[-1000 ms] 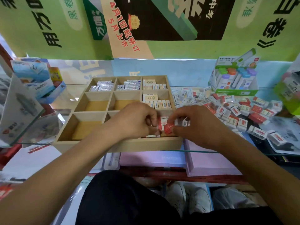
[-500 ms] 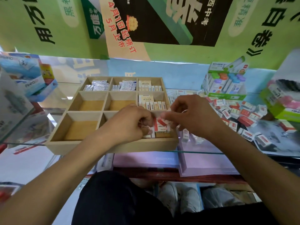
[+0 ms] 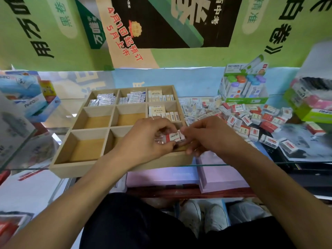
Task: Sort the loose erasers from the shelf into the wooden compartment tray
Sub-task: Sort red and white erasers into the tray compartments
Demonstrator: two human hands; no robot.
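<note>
Nearest the camera, both forearms reach forward over a dark lap to the glass shelf (image 3: 233, 164). The left hand (image 3: 145, 139) and right hand (image 3: 208, 135) meet over the near right compartment of the wooden tray (image 3: 61, 169), which sits at the shelf's front edge. Between them is a red-and-white eraser (image 3: 173, 137) marked 2B: the left grip pinches its left end with curled fingers, and the right grip pinches its right end with thumb and fingertips. It is held just above the compartment, whose contents the hands mostly hide. Further back, the tray's middle right and far right cells hold cream erasers, and the far left and far middle cells hold white ones. To the right, a loose pile (image 3: 242, 117) of erasers lies on the shelf, with a green display box (image 3: 246, 100) behind it.
</note>
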